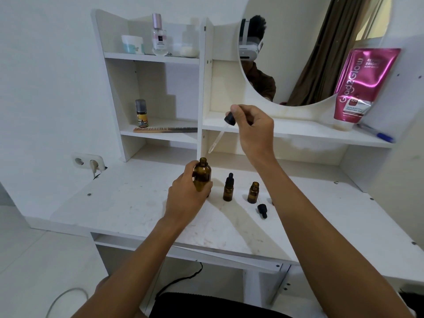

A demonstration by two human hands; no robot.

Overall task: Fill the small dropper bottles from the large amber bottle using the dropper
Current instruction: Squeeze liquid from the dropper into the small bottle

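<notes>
My left hand [186, 195] grips the large amber bottle [202, 176], which stands open on the white desk [128, 203]. Above it, my right hand [252, 129] pinches the black bulb of the dropper [226, 127]. Its glass tube slants down and left, and its tip hangs a little above and to the right of the bottle's mouth. To the right stand two small amber bottles: one [229, 188] with its black dropper cap on, the other [253, 192] open. A loose black dropper cap [262, 210] lies on the desk in front of the open one.
A white shelf unit [202, 92] rises behind the desk, with a round mirror [298, 53], a pink tube [362, 88], a pen [378, 134], a comb [165, 129] and several cosmetic bottles. A wall socket [88, 161] sits at the left.
</notes>
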